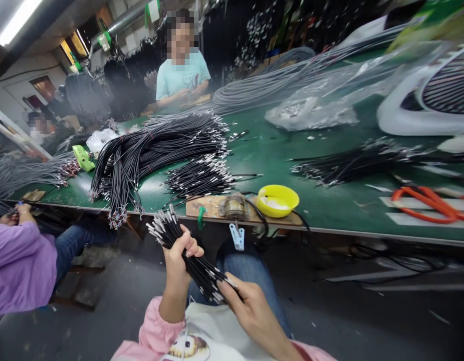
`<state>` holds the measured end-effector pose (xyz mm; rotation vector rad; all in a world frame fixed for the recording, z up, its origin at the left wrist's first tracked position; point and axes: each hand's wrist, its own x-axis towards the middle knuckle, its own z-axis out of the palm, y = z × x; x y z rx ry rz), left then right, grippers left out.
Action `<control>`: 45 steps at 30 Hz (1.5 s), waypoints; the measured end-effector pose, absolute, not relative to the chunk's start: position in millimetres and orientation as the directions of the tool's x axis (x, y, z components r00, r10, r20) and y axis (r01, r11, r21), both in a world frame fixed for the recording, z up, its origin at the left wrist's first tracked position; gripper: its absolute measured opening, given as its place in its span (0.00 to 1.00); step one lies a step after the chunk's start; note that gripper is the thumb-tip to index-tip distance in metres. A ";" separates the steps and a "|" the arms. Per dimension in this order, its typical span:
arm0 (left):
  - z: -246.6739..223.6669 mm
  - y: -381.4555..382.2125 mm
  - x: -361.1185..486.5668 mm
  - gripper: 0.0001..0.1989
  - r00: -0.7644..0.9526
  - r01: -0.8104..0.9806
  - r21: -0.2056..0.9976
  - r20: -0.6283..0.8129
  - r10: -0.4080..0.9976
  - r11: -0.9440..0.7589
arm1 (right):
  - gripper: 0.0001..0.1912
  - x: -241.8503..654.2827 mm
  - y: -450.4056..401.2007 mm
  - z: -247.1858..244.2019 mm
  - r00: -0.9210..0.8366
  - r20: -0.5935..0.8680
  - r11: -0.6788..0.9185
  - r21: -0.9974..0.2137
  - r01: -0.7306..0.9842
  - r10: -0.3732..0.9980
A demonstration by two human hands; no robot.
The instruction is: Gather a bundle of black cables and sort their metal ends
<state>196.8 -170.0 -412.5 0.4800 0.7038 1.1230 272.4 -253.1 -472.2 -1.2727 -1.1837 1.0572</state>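
A bundle of short black cables (pixel 202 273) with silvery ends slants across my lap, in front of the table edge. My left hand (pixel 181 255) is wrapped round its upper left part, fingers curled over the cables. At the lower right end, my right hand (pixel 247 301) has its thumb and fingers closed on the cable ends. Just beyond the bundle, a wooden board (pixel 213 203) lies at the table edge with a round metal device (pixel 234 206), a light blue clip (pixel 237 236) and a yellow bowl (pixel 278 200) holding something white.
The green table (pixel 262 150) carries a small black cable pile (pixel 202 175), long bundled cables (pixel 157 145), another pile (pixel 348 160), orange-handled scissors (pixel 427 200), a plastic bag (pixel 310 113) and a white fan (pixel 401 110). One person (pixel 183 75) sits opposite; another in purple (pixel 21 260) sits at left.
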 end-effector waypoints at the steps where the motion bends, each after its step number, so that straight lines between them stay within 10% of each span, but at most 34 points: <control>1: -413.2 -168.1 195.1 0.16 0.239 -0.634 0.687 -0.261 0.935 0.354 | 0.24 273.5 -256.1 -473.9 0.147 0.098 0.078 -0.988 0.136 0.984; 9: -380.3 -125.7 129.7 0.05 0.111 -0.854 0.488 -0.172 0.979 0.182 | 0.23 308.9 -276.6 -491.8 0.246 -0.426 -0.249 -0.813 -0.526 0.871; 13: -388.3 -134.6 138.8 0.05 0.302 -0.703 0.629 -0.159 0.940 0.332 | 0.23 292.8 -235.5 -476.3 -0.030 -0.370 -0.286 -0.661 -0.694 0.929; 17: -404.7 -138.9 153.2 0.09 0.295 -0.616 0.706 -0.205 0.933 0.350 | 0.24 271.8 -209.7 -466.4 -0.146 -0.247 -0.285 -0.756 -0.590 0.958; 21: -410.0 -138.3 155.1 0.13 0.287 -0.578 0.732 -0.231 0.930 0.361 | 0.21 267.3 -209.7 -460.5 -0.022 0.054 0.051 -0.992 -0.112 0.998; 27: -410.3 -145.6 159.0 0.18 0.281 -0.503 0.764 -0.297 0.913 0.404 | 0.19 270.3 -210.3 -455.4 -0.124 0.269 0.288 -0.940 0.181 0.955; 34: -413.4 -145.1 159.2 0.17 0.367 -0.476 0.736 -0.332 0.869 0.482 | 0.25 272.6 -214.8 -471.0 -0.173 0.072 0.030 -0.972 -0.235 0.982; 39: -397.2 -133.7 151.2 0.15 0.261 -0.645 0.697 -0.184 0.948 0.313 | 0.29 281.0 -223.5 -481.6 -0.119 -0.200 -0.228 -0.720 -0.655 0.972; 45: -389.4 -142.3 164.5 0.13 0.299 -0.550 0.788 -0.121 0.946 0.275 | 0.24 277.4 -218.5 -470.5 -0.150 -0.240 -0.272 -0.628 -0.729 0.959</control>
